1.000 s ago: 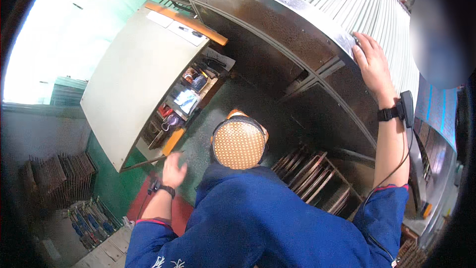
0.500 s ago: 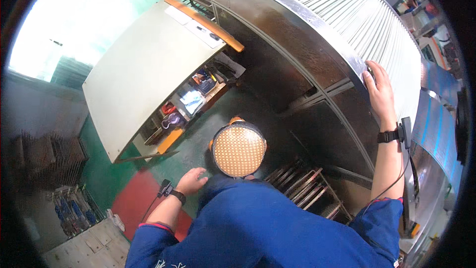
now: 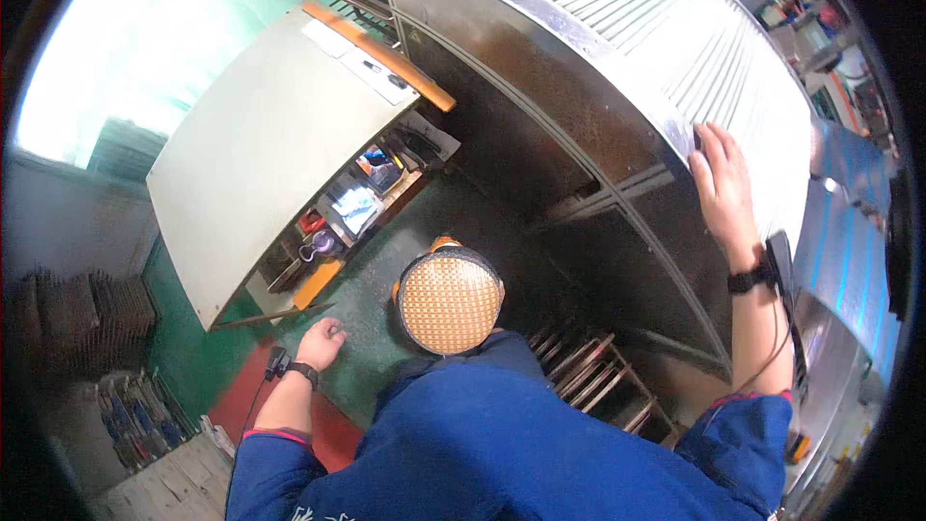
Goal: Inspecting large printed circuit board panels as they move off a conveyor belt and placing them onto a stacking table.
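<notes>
Right hand (image 3: 725, 183), fingers loosely extended, nothing visibly gripped, rests at metal rim (image 3: 627, 79) of white-slatted machine (image 3: 719, 58); rim's long axis runs far-left from it. Left hand (image 3: 320, 343), half-curled, seemingly empty, hangs farther off, near left.

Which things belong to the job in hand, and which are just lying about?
Apparently in use:
silver metal machine rim, right hand at it
white ribbed machine top beside it

Apparently lying about:
round tan checkered stool top
white-topped desk with orange edge
brown slatted rack
</notes>
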Available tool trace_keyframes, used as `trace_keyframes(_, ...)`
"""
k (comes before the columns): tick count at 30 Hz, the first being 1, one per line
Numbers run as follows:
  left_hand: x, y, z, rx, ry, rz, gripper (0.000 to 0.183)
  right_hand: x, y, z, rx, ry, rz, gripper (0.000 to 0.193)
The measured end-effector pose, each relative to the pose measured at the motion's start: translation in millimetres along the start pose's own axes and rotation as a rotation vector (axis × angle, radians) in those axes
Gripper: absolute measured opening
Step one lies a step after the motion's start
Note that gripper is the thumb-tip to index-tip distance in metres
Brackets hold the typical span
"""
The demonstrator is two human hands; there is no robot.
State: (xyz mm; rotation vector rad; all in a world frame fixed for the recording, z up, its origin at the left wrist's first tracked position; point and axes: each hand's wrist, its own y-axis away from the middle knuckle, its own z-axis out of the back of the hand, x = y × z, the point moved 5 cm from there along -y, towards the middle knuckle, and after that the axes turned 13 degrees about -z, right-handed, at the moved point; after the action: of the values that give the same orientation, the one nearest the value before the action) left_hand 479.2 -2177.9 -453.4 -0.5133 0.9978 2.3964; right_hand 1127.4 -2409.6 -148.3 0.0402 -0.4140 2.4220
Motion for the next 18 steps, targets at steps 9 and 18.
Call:
trace_keyframes(9,-110.5,54.0,-116.0,0.433,-0.186,0.155,0.045,6.8,3.1,1.7,0.141,0.118,0.151,0.085)
trace_keyframes(18,-142.3,48.0,-140.7,0.382,-0.125,0.081,0.046,-4.3,0.3,16.2,0.201,-0.204,0.235,0.059)
